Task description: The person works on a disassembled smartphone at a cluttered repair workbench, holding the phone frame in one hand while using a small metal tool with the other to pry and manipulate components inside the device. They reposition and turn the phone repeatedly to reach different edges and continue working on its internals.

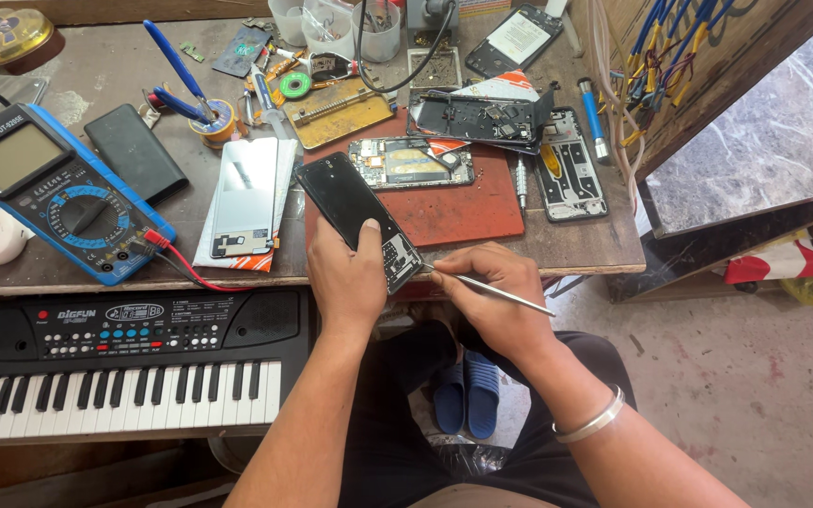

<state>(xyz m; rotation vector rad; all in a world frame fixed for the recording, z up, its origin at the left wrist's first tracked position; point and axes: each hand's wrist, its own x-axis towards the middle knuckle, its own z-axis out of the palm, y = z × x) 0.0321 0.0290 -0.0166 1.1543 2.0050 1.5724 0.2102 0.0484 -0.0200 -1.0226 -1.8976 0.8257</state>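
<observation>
My left hand grips a black phone panel tilted over the front edge of the bench, thumb lying on its face. My right hand pinches thin metal tweezers, whose tip touches the panel's lower right corner where a bare circuit patch shows. A silver bangle sits on my right wrist.
On the wooden bench lie a red mat, an opened phone, two dismantled phone frames, a white-backed phone, a black case, a blue multimeter with a red lead and blue-handled pliers. A small keyboard lies below left.
</observation>
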